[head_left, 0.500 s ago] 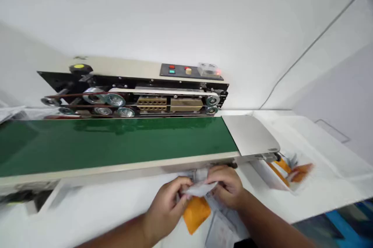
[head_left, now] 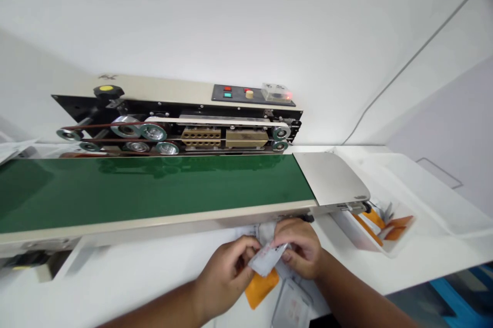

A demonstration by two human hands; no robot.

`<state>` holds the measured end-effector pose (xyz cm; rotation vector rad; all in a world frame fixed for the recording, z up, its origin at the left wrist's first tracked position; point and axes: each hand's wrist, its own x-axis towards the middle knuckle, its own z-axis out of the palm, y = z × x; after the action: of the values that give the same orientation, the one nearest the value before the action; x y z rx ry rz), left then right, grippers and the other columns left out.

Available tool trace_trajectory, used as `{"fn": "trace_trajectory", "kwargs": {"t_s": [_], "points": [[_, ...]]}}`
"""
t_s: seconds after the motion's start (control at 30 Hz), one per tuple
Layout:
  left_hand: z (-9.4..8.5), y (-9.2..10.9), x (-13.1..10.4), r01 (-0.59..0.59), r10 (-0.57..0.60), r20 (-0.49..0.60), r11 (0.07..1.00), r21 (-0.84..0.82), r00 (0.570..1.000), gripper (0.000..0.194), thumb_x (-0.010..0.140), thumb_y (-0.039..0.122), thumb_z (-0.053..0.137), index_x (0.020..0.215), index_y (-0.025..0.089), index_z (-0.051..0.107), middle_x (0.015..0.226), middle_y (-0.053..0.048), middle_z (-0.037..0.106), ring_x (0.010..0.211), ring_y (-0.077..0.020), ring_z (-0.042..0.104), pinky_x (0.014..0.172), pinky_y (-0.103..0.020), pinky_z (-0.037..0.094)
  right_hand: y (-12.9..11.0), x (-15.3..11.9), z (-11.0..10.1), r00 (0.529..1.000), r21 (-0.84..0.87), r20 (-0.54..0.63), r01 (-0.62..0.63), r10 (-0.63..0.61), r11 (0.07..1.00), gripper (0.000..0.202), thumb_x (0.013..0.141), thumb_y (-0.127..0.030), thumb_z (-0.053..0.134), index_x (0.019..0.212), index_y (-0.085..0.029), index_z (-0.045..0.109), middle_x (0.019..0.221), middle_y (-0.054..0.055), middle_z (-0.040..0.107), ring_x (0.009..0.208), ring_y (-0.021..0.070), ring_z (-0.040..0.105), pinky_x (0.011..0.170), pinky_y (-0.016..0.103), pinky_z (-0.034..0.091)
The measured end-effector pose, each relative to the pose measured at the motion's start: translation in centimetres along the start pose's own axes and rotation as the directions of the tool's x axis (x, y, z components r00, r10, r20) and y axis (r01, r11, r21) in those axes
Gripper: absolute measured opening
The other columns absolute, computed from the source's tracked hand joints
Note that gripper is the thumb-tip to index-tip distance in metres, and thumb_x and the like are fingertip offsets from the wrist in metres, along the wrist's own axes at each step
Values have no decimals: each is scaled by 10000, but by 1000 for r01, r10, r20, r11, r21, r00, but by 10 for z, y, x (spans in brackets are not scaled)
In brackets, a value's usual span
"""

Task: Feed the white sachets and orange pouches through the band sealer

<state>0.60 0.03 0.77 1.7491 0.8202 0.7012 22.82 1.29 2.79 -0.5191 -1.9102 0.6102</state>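
I've got both hands at six o'clock now, working over the tabletop (head_left: 154, 284). My left hand (head_left: 227, 276) has its grip closed, thumb and fingers pinching the left edge of a small silver-white pouch (head_left: 265, 260). My right hand (head_left: 298, 248) pinches the upper right edge between thumb and fingertips. The pouch is tilted and creased, with faint reddish print and small dark marks, too small for me to read. Partly behind it, a bright orange packet (head_left: 261, 289) pokes out, corner down; I can't tell whether it touches anything beneath.

Down at five o'clock lies a clear flat packet (head_left: 291, 310) with reddish marks, also unreadable. Across eight and nine o'clock runs the glossy green belt (head_left: 154, 189), with the beige machine (head_left: 162, 89) above it. At twelve, the dark control panel (head_left: 238, 94) shows red and green buttons and a cream dial, beside a clear box (head_left: 275, 93) with dark marks and a glowing red light. Over at four o'clock, a white bin (head_left: 352, 233) holds orange and silver packets.
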Motion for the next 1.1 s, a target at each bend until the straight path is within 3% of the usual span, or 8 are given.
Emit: {"fn": "trace_trajectory", "kwargs": {"t_s": [0.13, 0.27, 0.43, 0.63, 0.77, 0.9, 1.1], "points": [[1, -1, 2, -1, -4, 85, 998, 62, 996, 166, 894, 179, 590, 1051, 206, 637, 789, 14, 669, 666, -127, 565, 618, -218, 428, 1, -1, 1, 1000, 0, 13, -2, 2, 1000, 232, 963, -335, 528, 985, -191, 707, 656, 51, 675, 581, 171, 604, 588, 287, 486], [3, -2, 2, -93, 64, 157, 979, 183, 985, 215, 861, 146, 598, 1056, 214, 655, 774, 22, 663, 666, -130, 560, 645, -227, 435, 0, -2, 1, 1000, -3, 15, -8, 8, 1000, 238, 966, -346, 528, 994, -188, 704, 672, 59, 690, 593, 172, 611, 599, 289, 489], [3, -2, 1, -147, 104, 183, 959, 242, 978, 248, 846, 121, 588, 1066, 217, 650, 776, 25, 664, 662, -132, 563, 650, -232, 438, 0, 0, 1, 1000, 5, 3, -13, 13, 1000, 240, 977, -356, 522, 984, -196, 700, 691, 59, 706, 596, 168, 613, 602, 285, 485], [2, -2, 2, -111, 71, 161, 961, 254, 984, 112, 872, 141, 564, 918, 195, 650, 783, 8, 665, 673, -137, 572, 631, -224, 437, 1, -2, 0, 996, 38, -88, 26, -23, 999, 247, 990, -366, 524, 983, -201, 708, 658, 46, 674, 589, 164, 618, 589, 272, 490], [1, -6, 0, -141, 123, 89, 961, 237, 988, 82, 908, 244, 581, 905, 192, 645, 785, -7, 675, 689, -155, 593, 647, -239, 444, 4, -6, -1, 996, 53, -90, -19, 23, 998, 269, 996, -404, 534, 966, -208, 717, 620, 32, 652, 576, 160, 619, 575, 264, 484], [-1, -11, -1, -187, 190, 10, 956, 224, 982, 247, 982, 326, 505, 814, 189, 622, 731, -15, 661, 677, -159, 600, 645, -243, 436, 5, -6, 0, 997, 90, -35, -67, 70, 994, 274, 984, -424, 563, 945, -200, 717, 637, 33, 666, 571, 154, 623, 568, 257, 478], [-4, -9, -2, -219, 231, -36, 953, 211, 972, 421, 1056, 345, 344, 773, 199, 619, 701, -16, 651, 693, -162, 616, 686, -250, 458, -1, 5, 6, 994, -82, 67, -81, 86, 993, 138, 947, -294, 627, 1011, -209, 715, 675, 10, 687, 587, 144, 602, 592, 253, 490]]}}
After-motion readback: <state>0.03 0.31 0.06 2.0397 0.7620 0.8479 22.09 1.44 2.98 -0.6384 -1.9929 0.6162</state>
